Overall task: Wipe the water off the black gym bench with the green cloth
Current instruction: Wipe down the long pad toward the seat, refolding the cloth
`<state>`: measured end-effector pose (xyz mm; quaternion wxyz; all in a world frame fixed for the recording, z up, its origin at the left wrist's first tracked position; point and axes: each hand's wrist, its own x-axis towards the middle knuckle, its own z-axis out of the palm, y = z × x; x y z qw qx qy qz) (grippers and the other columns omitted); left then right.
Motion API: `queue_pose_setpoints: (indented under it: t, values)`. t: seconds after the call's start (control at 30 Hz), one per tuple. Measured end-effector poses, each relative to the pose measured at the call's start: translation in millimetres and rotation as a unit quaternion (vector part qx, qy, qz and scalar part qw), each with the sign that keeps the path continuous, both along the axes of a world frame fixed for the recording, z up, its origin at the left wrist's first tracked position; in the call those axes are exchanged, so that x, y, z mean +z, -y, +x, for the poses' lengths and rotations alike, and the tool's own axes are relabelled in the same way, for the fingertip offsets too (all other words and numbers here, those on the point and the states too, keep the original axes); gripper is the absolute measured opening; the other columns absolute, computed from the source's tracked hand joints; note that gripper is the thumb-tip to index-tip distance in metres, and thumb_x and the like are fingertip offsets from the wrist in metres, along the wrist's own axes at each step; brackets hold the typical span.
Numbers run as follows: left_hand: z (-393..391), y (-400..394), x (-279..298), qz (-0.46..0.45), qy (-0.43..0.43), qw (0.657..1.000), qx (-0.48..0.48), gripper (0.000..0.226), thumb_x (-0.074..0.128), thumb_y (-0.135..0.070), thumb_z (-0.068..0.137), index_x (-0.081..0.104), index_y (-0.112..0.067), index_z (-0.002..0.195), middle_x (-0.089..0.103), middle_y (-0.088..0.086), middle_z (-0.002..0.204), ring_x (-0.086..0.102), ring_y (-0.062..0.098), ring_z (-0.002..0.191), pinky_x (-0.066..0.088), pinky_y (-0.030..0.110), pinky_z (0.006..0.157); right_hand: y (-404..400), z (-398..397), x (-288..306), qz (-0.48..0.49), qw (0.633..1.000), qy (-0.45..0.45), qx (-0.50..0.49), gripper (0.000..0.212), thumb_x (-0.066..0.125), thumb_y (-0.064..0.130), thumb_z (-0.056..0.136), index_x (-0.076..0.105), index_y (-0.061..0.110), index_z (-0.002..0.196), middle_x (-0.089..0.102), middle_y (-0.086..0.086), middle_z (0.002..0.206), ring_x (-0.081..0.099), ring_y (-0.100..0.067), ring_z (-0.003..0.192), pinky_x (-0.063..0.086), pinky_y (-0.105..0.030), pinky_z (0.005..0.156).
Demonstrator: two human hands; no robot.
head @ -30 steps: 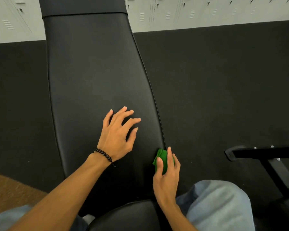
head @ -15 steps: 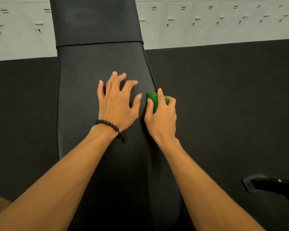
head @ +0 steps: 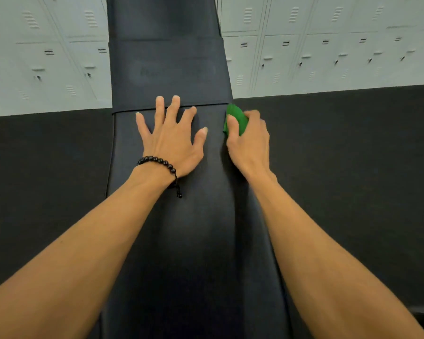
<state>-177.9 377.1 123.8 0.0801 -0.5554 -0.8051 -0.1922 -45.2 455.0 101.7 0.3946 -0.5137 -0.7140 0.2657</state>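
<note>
Bench [head: 181, 241] running lengthwise away, cloth [head: 235, 119] at right edge

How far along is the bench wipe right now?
No water shows on the black gym bench, though glare could hide some. In hand: the right hand holds the green cloth at the right edge by the pad seam; the left hand rests flat. The upper pad is untouched.
</note>
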Motion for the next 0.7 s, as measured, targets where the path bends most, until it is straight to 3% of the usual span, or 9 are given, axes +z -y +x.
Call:
queue_pose_setpoints:
  t: [0.13,0.27,0.33,0.47,0.6,0.7]
  values:
    - [-3,-1,-5,-0.001,0.008,1.0,0.001,0.053,0.039,-0.054,0.097,0.037,-0.032,0.144,0.011,0.004,0.164,-0.005,0.028,0.152,-0.005,0.066,0.115,59,39,-41,-0.014,0.998,0.012,-0.053,0.04,0.045,0.045,0.102,0.048,0.023,0.135,0.048,-0.003,0.119,0.046,-0.013,0.087,0.032,-0.026,0.076]
    - [-18,1,1,-0.02,0.017,1.0,-0.013,0.056,0.039,-0.057,0.097,0.032,-0.034,0.148,0.017,0.001,0.163,0.003,0.025,0.152,-0.002,0.064,0.116,55,38,-41,0.022,0.998,-0.017,-0.056,0.043,0.048,0.036,0.103,0.049,0.017,0.142,0.049,-0.005,0.129,0.055,-0.016,0.103,0.027,-0.012,0.077]
    - [-32,4,13,-0.015,0.036,0.998,-0.042,0.056,0.042,-0.055,0.097,0.032,-0.034,0.148,0.033,0.0,0.156,0.023,0.024,0.148,0.008,0.062,0.117,27,8,-18,0.084,0.996,-0.013,-0.013,0.045,0.049,0.034,0.103,0.048,0.014,0.144,0.045,-0.01,0.137,0.054,-0.022,0.115,0.035,-0.018,0.087]
    - [-69,20,38,0.045,0.12,0.988,-0.087,0.047,0.052,-0.045,0.096,0.044,-0.032,0.14,0.063,-0.002,0.13,0.059,0.02,0.119,0.04,0.05,0.108,-37,-50,21,0.184,0.98,0.033,0.073,0.045,0.051,0.029,0.102,0.049,0.012,0.144,0.035,-0.017,0.15,0.043,-0.032,0.135,0.041,-0.042,0.108]
    - [-109,36,38,0.177,0.169,0.97,-0.003,0.029,0.055,-0.04,0.093,0.059,-0.031,0.12,0.066,-0.013,0.102,0.064,0.006,0.095,0.053,0.039,0.092,-48,-91,30,0.165,0.984,0.071,-0.014,0.043,0.044,0.025,0.103,0.048,0.012,0.144,0.036,-0.022,0.148,0.036,-0.041,0.137,0.03,-0.048,0.114]
    - [-128,29,31,0.234,0.222,0.945,0.055,0.026,0.048,-0.039,0.097,0.06,-0.025,0.115,0.065,-0.006,0.115,0.061,0.011,0.102,0.048,0.03,0.09,-11,-138,22,0.283,0.945,0.129,0.099,0.04,0.052,0.019,0.096,0.059,0.008,0.134,0.047,-0.029,0.14,0.038,-0.054,0.133,0.033,-0.057,0.111]
